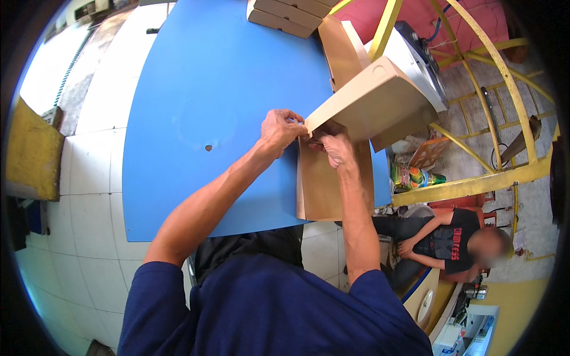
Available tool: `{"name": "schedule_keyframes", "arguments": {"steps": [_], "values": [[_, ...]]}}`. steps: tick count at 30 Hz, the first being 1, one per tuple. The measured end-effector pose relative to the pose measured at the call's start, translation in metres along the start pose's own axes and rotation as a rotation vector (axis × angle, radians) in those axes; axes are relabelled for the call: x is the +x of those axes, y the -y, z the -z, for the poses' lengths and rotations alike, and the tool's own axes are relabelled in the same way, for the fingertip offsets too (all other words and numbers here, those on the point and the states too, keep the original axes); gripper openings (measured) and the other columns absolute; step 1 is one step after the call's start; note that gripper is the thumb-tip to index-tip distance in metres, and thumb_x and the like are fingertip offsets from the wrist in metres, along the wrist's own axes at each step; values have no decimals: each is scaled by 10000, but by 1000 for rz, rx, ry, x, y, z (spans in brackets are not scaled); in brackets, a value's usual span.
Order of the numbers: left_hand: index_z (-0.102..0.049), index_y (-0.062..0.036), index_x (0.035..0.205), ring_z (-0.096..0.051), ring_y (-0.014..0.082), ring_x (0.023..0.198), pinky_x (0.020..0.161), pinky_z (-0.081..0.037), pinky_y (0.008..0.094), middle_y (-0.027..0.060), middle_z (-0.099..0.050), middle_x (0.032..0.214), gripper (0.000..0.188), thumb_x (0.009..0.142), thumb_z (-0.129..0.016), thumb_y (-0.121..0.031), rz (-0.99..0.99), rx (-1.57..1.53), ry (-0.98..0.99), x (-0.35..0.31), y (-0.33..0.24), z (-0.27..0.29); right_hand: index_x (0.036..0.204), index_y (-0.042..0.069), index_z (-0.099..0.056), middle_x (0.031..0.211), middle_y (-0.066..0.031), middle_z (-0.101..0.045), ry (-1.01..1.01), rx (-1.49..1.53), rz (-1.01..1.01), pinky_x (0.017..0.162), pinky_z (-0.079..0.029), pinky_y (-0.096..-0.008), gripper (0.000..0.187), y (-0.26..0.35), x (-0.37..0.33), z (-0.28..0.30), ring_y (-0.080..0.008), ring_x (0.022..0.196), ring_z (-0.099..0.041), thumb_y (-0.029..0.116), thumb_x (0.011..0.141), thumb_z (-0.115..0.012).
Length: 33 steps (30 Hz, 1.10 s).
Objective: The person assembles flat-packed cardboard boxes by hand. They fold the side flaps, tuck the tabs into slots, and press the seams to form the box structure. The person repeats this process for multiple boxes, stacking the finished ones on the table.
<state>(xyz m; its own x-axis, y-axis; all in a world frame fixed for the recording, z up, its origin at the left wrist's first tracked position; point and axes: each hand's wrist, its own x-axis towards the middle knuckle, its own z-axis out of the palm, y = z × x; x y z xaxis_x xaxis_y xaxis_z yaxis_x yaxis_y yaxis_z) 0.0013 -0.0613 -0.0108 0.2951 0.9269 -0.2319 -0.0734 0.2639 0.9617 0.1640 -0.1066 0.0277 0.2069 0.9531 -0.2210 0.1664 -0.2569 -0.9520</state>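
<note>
A brown cardboard box [335, 184], partly folded, lies at the right side of the blue table. Its raised part [383, 98] tilts up and to the right, past the table's edge. At the corner where the two parts meet, my left hand [282, 130] pinches the edge of the cardboard between closed fingers. Beside it, my right hand [333, 144] reaches inside that same corner, its fingers curled against the cardboard. The right fingertips are partly hidden by the raised part.
Several folded cardboard boxes [288, 15] are stacked at the table's far edge. Another cardboard piece [341, 50] lies behind the box. The blue table [208, 77] has a small hole. Yellow metal framing [475, 178] stands to the right, and a person [439, 240] sits beyond it.
</note>
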Motion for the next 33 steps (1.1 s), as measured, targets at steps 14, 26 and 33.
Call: {"name": "schedule_keyframes", "arguments": {"steps": [14, 26, 33], "values": [[-629, 46, 1163, -681, 174, 741, 640, -555, 298, 131, -713, 912, 429, 785, -743, -123, 38, 33, 91, 2, -10, 11, 1033, -22, -718, 918, -86, -700, 8, -185, 19, 620, -526, -296, 276, 0, 20, 8, -162, 753, -633, 19, 760, -703], [-594, 18, 1242, -699, 176, 753, 598, -552, 300, 128, -713, 958, 474, 821, -744, -141, 53, 110, 201, 5, -18, 24, 975, -50, -706, 909, -104, -703, 43, -349, 62, 652, -628, -312, 179, 12, 21, 2, -179, 796, -685, -41, 799, -675], [-596, 50, 1225, -679, 180, 761, 677, -576, 304, 137, -704, 946, 451, 819, -748, -75, 51, -17, 243, 10, -15, 25, 998, -55, -699, 920, -114, -705, 85, -316, -36, 641, -624, -298, 199, 30, 13, -4, -181, 793, -688, -41, 799, -689]]}}
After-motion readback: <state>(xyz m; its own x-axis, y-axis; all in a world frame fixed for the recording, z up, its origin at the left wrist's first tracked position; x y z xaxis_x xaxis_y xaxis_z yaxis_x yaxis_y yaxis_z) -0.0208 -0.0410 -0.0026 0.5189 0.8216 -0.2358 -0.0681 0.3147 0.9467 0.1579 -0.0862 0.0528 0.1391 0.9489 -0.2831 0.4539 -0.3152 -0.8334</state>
